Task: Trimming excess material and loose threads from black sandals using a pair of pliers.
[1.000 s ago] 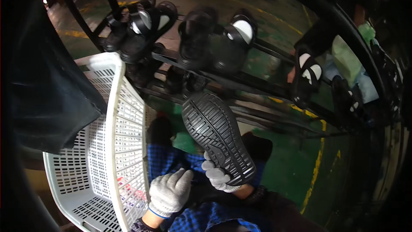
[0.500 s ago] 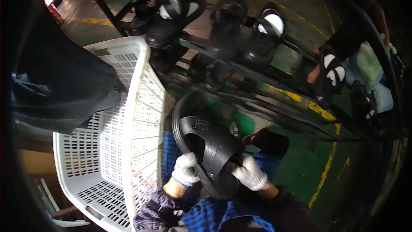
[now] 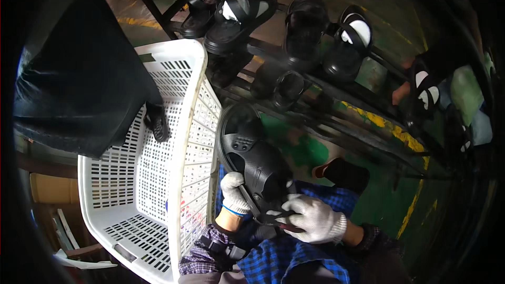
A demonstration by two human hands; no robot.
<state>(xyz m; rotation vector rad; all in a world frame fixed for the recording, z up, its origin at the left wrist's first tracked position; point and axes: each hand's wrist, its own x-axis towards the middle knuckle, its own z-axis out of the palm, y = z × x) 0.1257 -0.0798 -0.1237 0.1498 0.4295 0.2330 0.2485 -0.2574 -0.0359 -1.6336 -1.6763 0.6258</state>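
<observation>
A black sandal [image 3: 258,160] with wide textured straps rests over my lap, its sole tilted and its toe pointing away from me. My left hand [image 3: 232,192], in a white knitted glove, grips the sandal's left edge near the back. My right hand [image 3: 310,218], gloved in the same way, is closed on a thin black strap at the near end of the sandal. The sandal's heel is partly hidden by both hands.
Left of me stands a white perforated plastic basket [image 3: 181,173], with a dark draped cloth or garment [image 3: 89,84] over it. A black metal rack [image 3: 336,87] ahead carries several black sandals [image 3: 236,18]. Cardboard [image 3: 52,188] shows at the lower left.
The view has shifted left, so the scene sits further right. My right hand has moved from the sandal's side to the strap at its near end. A dark object now shows inside the basket.
</observation>
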